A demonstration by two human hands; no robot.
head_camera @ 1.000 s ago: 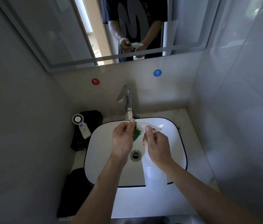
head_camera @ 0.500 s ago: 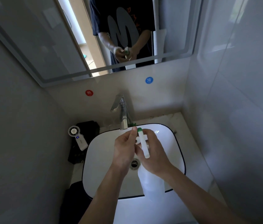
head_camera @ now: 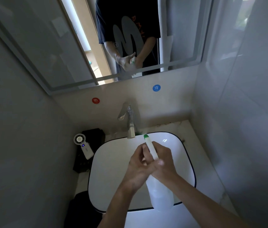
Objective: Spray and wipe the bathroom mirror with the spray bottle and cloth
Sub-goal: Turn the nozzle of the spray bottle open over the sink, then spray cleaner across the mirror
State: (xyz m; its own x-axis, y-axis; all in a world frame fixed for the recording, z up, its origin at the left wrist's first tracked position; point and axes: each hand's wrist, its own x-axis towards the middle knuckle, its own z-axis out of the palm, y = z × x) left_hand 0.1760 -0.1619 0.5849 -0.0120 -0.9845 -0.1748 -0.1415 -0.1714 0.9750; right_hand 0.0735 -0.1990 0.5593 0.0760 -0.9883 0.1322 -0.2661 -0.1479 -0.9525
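while both hands meet over the white sink [head_camera: 113, 162], the spray bottle [head_camera: 160, 195] hangs between them, its pale translucent body low over the front of the basin and its white sprayer head reaching up toward the tap [head_camera: 130, 122]. the right hand [head_camera: 164, 167] is wrapped around the bottle's neck, fingers closed on it, with the long white top of the sprayer running out past the knuckles to a green nozzle [head_camera: 145, 137] at the tip. the left hand [head_camera: 138, 167] presses in from the other side, its fingers curled against the sprayer head and touching the right hand — whether it truly grips the head or only rests on it cannot be told. the nozzle points away from the person, toward the back wall just beside the tap's spout. a scrap of green [head_camera: 139, 133] shows behind the tap at the rim of the sink; it may be the cloth, but too little of it shows to be sure. above, the mirror [head_camera: 47, 46] fills the top of the view and reflects a dark t-shirt and the two hands with the bottle. on the wall below it sit a red round sticker [head_camera: 96, 100] and a blue one [head_camera: 156, 88]. left of the sink, a small white handheld fan [head_camera: 82, 145] leans on a black box [head_camera: 93, 137] — both well apart from the hands.
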